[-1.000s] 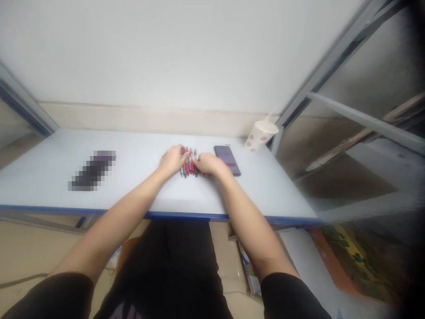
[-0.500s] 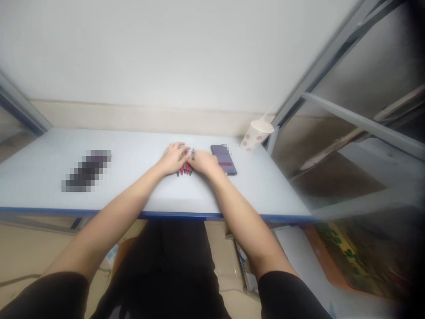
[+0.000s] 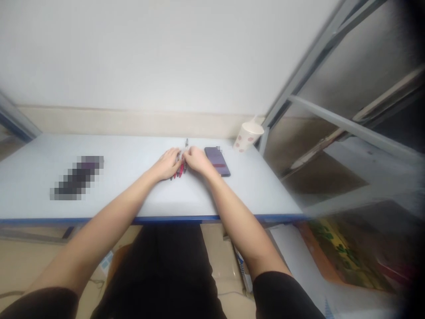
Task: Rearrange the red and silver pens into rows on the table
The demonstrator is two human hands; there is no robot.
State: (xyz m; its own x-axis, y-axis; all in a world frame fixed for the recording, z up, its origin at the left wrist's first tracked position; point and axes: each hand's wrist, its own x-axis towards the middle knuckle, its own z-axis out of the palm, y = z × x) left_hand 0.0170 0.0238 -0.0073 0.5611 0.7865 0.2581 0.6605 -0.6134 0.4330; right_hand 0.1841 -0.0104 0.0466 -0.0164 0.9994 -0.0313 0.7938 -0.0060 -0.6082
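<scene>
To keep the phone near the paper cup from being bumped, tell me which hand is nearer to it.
Right: the right hand, at the pens, is just left of the phone; the left hand is farther left.

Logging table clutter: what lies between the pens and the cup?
The right hand, then the phone, as the head view shows.

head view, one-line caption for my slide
Left hand and right hand at pens, with phone and cup to the right.

You have one left hand (image 3: 168, 164), one right hand (image 3: 196, 159), at least four pens (image 3: 181, 169), one phone (image 3: 217, 160), one cup (image 3: 246, 137), one blurred dark thing (image 3: 79, 175)
</scene>
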